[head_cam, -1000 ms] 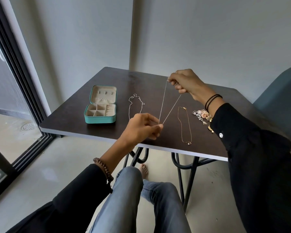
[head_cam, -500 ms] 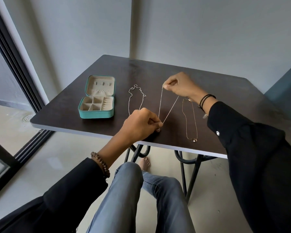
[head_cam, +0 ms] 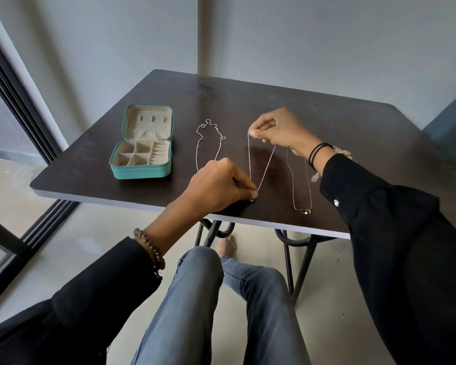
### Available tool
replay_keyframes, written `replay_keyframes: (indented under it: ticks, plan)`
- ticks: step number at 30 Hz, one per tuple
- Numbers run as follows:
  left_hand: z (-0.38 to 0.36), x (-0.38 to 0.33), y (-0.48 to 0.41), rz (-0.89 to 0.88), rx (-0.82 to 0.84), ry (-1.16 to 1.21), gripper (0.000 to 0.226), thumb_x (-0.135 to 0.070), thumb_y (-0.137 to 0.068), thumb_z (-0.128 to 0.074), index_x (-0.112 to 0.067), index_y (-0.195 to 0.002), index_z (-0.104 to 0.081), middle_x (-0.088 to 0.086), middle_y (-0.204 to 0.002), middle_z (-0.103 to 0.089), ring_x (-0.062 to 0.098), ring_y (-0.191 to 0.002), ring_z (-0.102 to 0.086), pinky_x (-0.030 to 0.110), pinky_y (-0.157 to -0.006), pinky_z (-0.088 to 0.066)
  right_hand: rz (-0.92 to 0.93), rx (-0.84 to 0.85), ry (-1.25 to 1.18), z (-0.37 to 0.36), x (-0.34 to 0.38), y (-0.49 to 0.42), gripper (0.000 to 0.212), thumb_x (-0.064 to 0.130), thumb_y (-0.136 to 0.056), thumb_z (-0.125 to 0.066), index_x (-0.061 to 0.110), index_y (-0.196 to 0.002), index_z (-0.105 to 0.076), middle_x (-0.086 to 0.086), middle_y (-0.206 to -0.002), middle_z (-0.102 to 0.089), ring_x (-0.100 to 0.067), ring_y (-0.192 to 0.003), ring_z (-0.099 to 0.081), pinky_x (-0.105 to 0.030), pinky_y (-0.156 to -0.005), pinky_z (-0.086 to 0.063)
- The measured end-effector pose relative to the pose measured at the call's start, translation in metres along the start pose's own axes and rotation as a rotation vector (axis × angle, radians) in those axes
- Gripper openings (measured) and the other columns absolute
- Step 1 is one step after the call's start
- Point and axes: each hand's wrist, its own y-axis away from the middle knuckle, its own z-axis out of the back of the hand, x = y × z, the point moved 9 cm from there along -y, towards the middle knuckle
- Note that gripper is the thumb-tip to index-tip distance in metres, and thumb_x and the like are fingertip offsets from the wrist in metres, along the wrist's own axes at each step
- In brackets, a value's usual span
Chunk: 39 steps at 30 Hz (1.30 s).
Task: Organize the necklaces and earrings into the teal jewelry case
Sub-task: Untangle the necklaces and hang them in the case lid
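Two hands work over a dark surface (head_cam: 327, 119), both pinching one thin silver necklace (head_cam: 258, 164) stretched between them in a narrow V. Largest after the surface is the teal jewelry case (head_cam: 142, 172), lying open near the left edge, its lid tipped back and its cream compartments showing nothing in them that can be made out. The left hand (head_cam: 216, 188) is curled nearly closed near the front edge, thumb and forefinger clamped on the low point of the chain. The right hand (head_cam: 279, 130), farther back, is also curled, fingertips gripping the chain's two upper ends. A beaded silver necklace (head_cam: 200, 143) lies on the surface between case and hands. A gold necklace (head_cam: 306, 185) lies just right of the held one. Small jewelry pieces (head_cam: 342, 154) show beside the right wrist, mostly hidden.
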Motion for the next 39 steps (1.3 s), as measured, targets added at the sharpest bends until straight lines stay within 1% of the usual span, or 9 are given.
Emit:
replay_keyframes:
  ticks: [3,8,13,18,20,26,30,34,39]
  plan:
    - [0.001,-0.002,0.002,-0.024,-0.014,-0.040,0.011,-0.038,-0.085,-0.079,-0.038,-0.095,-0.081,-0.016,-0.087,-0.070,0.007,-0.077,-0.059,0.039,-0.080,-0.057,-0.002,0.004,0.042,-0.002,-0.005,0.000,0.006,0.015,-0.086,-0.081,0.014,-0.092,-0.080,-0.002,-0.079,-0.075,-0.006,-0.063,-0.062,-0.009,-0.052,-0.044]
    - [0.000,-0.006,0.005,-0.043,0.010,-0.060,0.012,-0.037,-0.086,-0.078,-0.037,-0.097,-0.081,-0.014,-0.096,-0.069,0.008,-0.077,-0.057,0.041,-0.079,-0.057,-0.013,-0.006,0.152,0.000,-0.011,-0.004,0.011,0.020,-0.084,-0.083,0.018,-0.095,-0.082,0.005,-0.084,-0.075,-0.007,-0.079,-0.066,-0.016,-0.064,-0.046]
    - [0.001,-0.008,0.007,-0.042,-0.011,-0.068,0.011,-0.038,-0.085,-0.078,-0.038,-0.096,-0.081,-0.014,-0.095,-0.070,0.007,-0.073,-0.055,0.038,-0.076,-0.056,-0.044,-0.008,0.201,0.001,-0.013,-0.004,0.012,0.021,-0.084,-0.083,0.018,-0.096,-0.082,0.010,-0.082,-0.073,-0.004,-0.079,-0.064,-0.013,-0.063,-0.045]
    - [0.010,-0.008,0.013,-0.013,-0.085,-0.096,0.012,-0.042,-0.089,-0.073,-0.037,-0.097,-0.080,-0.015,-0.098,-0.072,0.011,-0.091,-0.063,0.038,-0.079,-0.055,-0.076,-0.020,0.225,0.000,-0.008,-0.007,0.021,0.025,-0.079,-0.086,0.022,-0.098,-0.078,0.001,-0.094,-0.077,-0.013,-0.091,-0.071,-0.028,-0.084,-0.056]
    - [0.022,-0.005,0.016,0.022,-0.141,-0.116,0.012,-0.043,-0.089,-0.072,-0.037,-0.097,-0.079,-0.014,-0.100,-0.073,0.013,-0.096,-0.064,0.036,-0.080,-0.054,-0.052,-0.042,0.238,-0.002,0.002,-0.008,0.020,0.024,-0.080,-0.084,0.021,-0.100,-0.078,0.001,-0.095,-0.077,-0.012,-0.090,-0.070,-0.025,-0.083,-0.054]
    - [0.059,0.018,0.022,0.150,-0.331,-0.259,0.019,-0.036,-0.094,-0.062,-0.030,-0.100,-0.079,-0.003,-0.105,-0.071,0.026,-0.099,-0.065,0.035,-0.073,-0.050,0.025,-0.055,0.282,-0.022,0.034,-0.021,0.011,0.024,-0.086,-0.076,0.019,-0.095,-0.080,0.004,-0.093,-0.076,-0.006,-0.085,-0.064,-0.001,-0.063,-0.037]
    - [0.063,0.033,0.023,0.192,-0.331,-0.307,0.019,-0.027,-0.094,-0.061,-0.019,-0.098,-0.078,0.002,-0.105,-0.067,0.030,-0.098,-0.063,0.041,-0.076,-0.053,0.021,-0.027,0.319,-0.047,0.045,-0.035,0.011,0.025,-0.090,-0.073,0.017,-0.090,-0.081,0.004,-0.092,-0.075,-0.012,-0.089,-0.066,-0.019,-0.078,-0.046]
    - [0.058,0.041,0.023,0.184,-0.315,-0.284,0.019,-0.023,-0.096,-0.062,-0.015,-0.103,-0.078,0.006,-0.104,-0.065,0.031,-0.098,-0.063,0.043,-0.080,-0.053,-0.065,-0.063,0.355,-0.064,0.046,-0.049,0.021,0.038,-0.089,-0.074,0.019,-0.081,-0.081,0.001,-0.096,-0.077,-0.026,-0.102,-0.069,-0.038,-0.090,-0.057]
    - [0.060,0.043,0.021,0.165,-0.322,-0.235,0.016,-0.022,-0.094,-0.066,-0.015,-0.101,-0.079,0.006,-0.099,-0.065,0.029,-0.093,-0.063,0.041,-0.079,-0.053,-0.122,-0.078,0.453,-0.067,0.051,-0.057,0.023,0.034,-0.081,-0.081,0.014,-0.091,-0.076,-0.005,-0.110,-0.073,-0.031,-0.102,-0.069,-0.041,-0.089,-0.057]
